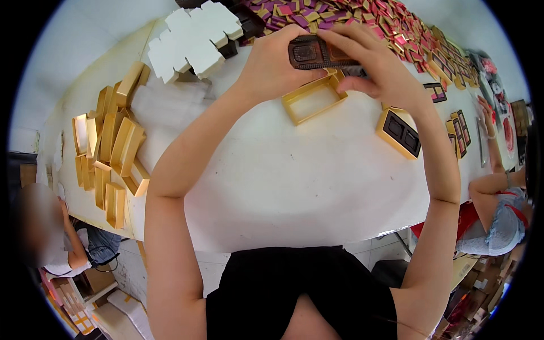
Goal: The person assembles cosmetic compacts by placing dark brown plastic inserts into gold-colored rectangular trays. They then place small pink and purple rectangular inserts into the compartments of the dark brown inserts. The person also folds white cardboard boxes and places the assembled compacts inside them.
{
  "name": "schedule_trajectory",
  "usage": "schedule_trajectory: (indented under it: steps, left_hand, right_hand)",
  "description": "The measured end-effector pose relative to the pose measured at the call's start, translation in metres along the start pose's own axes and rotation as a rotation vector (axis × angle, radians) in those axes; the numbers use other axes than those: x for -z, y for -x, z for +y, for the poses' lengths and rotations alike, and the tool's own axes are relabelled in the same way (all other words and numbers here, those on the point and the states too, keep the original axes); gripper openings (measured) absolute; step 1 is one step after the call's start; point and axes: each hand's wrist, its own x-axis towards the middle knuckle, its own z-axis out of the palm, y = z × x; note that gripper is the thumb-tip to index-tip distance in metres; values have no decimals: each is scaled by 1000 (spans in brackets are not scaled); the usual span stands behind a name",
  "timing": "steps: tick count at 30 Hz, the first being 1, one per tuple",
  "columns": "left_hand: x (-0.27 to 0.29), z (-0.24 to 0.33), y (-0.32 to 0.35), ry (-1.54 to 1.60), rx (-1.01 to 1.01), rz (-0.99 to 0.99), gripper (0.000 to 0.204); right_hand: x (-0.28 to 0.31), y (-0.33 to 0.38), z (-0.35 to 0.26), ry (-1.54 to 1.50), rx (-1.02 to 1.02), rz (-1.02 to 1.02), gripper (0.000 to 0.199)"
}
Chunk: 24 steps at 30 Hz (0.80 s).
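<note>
A dark brown plastic insert tray (309, 52) with moulded compartments is held up over the far middle of the table. My left hand (275, 67) grips its left end, fingers behind and thumb along the near edge. My right hand (382, 65) is at its right end, fingers bent over the top and thumb lower down; part of the tray is hidden there. Just below the tray an open gold cardboard box (294, 115) lies on the table. To the right, near my right forearm, another gold box (396, 146) has a dark two-compartment insert (402, 133) in it.
Several gold boxes (126, 148) are piled at the left. White folded trays (190, 42) are stacked at the far left. A heap of small purple, pink and gold pieces (362, 17) covers the far side. Filled boxes (460, 133) stand right. People sit at both sides.
</note>
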Motion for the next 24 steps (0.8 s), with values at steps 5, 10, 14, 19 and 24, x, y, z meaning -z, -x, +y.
schedule_trajectory:
  steps: [5, 10, 14, 19, 24]
  left_hand:
    - [-33, -27, 16, -374, -58, 70, 81]
    - [-32, -47, 44, -445, -91, -351, 64]
    - [-17, -15, 70, -306, -148, -551, 57]
    - [-1, 3, 106, -76, -49, -289, 80]
    - [7, 5, 111, 208, 245, -222, 74]
  right_hand:
    - [-4, 28, 40, 92, -282, 140, 54]
    - [-23, 35, 10, -105, -296, -18, 60]
    - [-27, 51, -26, -127, -364, -46, 57]
    - [-17, 63, -66, -434, -572, -54, 57]
    - [-34, 59, -83, -151, -338, -70, 58]
